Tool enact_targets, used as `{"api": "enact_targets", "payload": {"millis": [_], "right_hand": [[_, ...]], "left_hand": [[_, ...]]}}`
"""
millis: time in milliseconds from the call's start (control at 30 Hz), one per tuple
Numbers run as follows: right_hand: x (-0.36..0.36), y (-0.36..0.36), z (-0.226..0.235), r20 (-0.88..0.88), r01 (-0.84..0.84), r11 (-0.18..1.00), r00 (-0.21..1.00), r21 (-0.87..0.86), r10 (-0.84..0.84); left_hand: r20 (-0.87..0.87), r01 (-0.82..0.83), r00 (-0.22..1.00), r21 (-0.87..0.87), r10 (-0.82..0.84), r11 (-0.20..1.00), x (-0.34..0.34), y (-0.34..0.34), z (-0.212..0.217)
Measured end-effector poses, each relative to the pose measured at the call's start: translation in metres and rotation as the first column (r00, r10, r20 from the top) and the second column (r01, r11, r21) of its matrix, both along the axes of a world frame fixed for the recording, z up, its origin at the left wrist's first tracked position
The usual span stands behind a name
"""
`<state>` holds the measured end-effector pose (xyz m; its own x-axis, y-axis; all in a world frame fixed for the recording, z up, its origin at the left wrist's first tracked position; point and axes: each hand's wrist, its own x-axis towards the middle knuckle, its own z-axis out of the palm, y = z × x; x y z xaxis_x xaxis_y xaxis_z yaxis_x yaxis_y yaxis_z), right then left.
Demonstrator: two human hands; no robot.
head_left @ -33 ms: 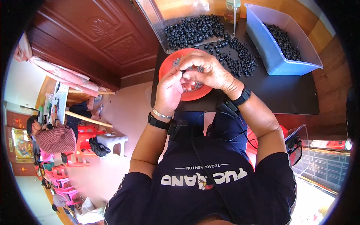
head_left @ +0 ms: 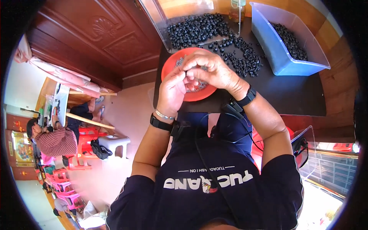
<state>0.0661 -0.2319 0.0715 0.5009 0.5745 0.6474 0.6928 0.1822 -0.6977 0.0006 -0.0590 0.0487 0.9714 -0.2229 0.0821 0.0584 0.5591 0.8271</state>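
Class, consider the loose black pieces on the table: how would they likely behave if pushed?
The loose black pieces look small and rounded, so may roll or scatter across the dark table. Glossy highlights suggest hard, perhaps slippery surfaces.

Large white lettering (head_left: 182,184) on a dark shirt (head_left: 184,211), upside down; smaller white letters (head_left: 198,171) nearer the hem

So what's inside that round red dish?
Many small grey pieces lie in the red dish, showing around the left-hand grip and right-hand grip above it. What lies directly beneath those is covered, so I can't tell.
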Motion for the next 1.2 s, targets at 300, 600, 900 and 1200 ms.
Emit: {"api": "enact_targets", "payload": {"millis": [300, 600, 900, 1200], "right_hand": [[0.010, -0.011, 0.001, 0.110, 0.175, 0.953, 0.982, -0.248, -0.152], [0.000, -0.006, -0.010, 0.394, 0.276, 0.741, 0.919, -0.612, -0.017], [-0.014, 0.004, -0.012, 0.433, 0.375, 0.706, 0.895, -0.601, -0.106], [-0.011, 0.007, -0.013, 0.395, 0.397, 0.721, 0.900, -0.569, -0.184]], "left_hand": [[-0.041, -0.131, 0.991, -0.039, 0.129, 0.991, 0.003, 0.018, 0.006], [-0.132, -0.175, 0.977, -0.049, 0.167, 0.983, -0.014, 0.033, -0.001], [-0.148, -0.169, 0.976, -0.062, 0.159, 0.984, -0.016, 0.031, -0.006], [-0.148, -0.167, 0.977, -0.095, 0.152, 0.981, -0.018, 0.031, -0.011]]}}
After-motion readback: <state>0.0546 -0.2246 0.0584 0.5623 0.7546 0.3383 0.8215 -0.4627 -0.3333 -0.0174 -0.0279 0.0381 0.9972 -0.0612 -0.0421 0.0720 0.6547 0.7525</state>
